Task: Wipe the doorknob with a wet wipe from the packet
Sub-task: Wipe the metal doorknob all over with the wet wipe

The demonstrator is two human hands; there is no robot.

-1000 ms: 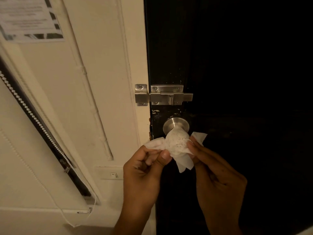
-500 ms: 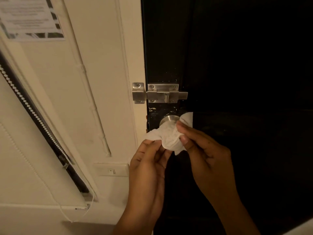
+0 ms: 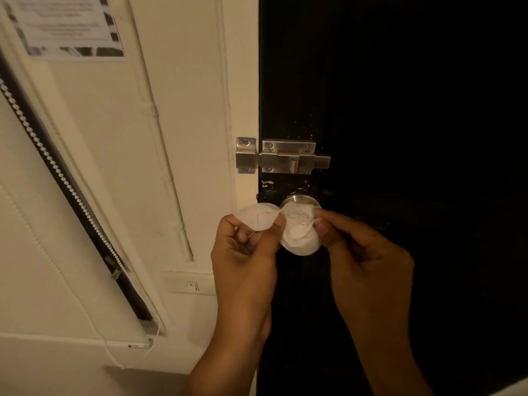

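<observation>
A round silver doorknob (image 3: 298,200) sticks out of the black door (image 3: 400,110), and only its top rim shows. A white wet wipe (image 3: 297,232) is draped over the front of the knob. My left hand (image 3: 245,261) pinches the wipe's left end, which stands out as a loop to the left of the knob. My right hand (image 3: 368,258) pinches the wipe's right side against the knob. The wipe packet is not in view.
A steel slide bolt (image 3: 288,160) sits just above the knob, with its keeper (image 3: 245,155) on the cream door frame. On the wall to the left are a light switch (image 3: 192,284), a paper notice (image 3: 68,27) and a roller blind with a bead chain (image 3: 57,167).
My right hand has slid from above the knob to its right side, and the wipe now covers the knob's front. My left hand has pulled its end out to the left.
</observation>
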